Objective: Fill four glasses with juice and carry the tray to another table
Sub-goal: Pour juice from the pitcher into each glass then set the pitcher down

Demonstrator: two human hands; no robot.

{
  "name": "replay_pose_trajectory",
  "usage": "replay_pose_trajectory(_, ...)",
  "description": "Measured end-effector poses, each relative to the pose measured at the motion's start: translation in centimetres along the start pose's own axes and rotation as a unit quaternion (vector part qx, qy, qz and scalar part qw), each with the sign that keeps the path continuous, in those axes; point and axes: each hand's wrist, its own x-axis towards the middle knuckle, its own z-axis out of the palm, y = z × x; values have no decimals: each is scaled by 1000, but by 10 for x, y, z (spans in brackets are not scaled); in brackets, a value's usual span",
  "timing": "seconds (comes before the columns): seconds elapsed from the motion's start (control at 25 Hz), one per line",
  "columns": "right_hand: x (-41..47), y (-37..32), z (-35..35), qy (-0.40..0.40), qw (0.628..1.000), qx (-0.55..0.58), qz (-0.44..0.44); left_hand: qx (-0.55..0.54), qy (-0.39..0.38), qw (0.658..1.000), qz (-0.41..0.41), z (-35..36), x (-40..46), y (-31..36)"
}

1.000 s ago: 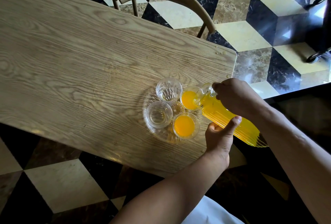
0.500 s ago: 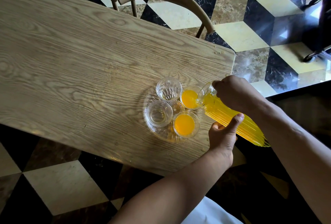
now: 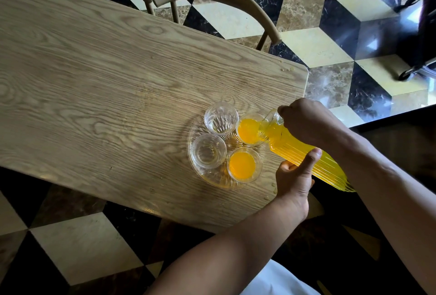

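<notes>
Juice pours from our tilted bottle (image 3: pixel 304 153) into a glass (image 3: pixel 250 129) on the tray (image 3: pixel 195 129) near the table's (image 3: pixel 94 82) right edge; right hand (image 3: pixel 306 122) fingers wrap the neck, left hand (image 3: pixel 295 176) fingers pinch its body.

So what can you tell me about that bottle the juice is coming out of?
The bottle looks like clear ribbed glass, long and slim, mostly full of bright orange-yellow juice. It is tipped steeply, its mouth over the rim of the far right glass on the round clear tray, pouring into it. The right hand grips its neck from above; the left hand supports the body from below, thumb on the ribs. Its base hangs past the table edge.
</notes>
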Motion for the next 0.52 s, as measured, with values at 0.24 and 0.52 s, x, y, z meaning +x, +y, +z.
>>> replay_pose_trajectory(0.24, -1, 3, -3, 4, 999, 9, -35, 6, -5, 1000, 27, -4, 2, 7)
replay_pose_trajectory(0.52, -16, -13, -15, 13, 988, 156, -11, 21, 11, 999, 40, -9, -4, 18)
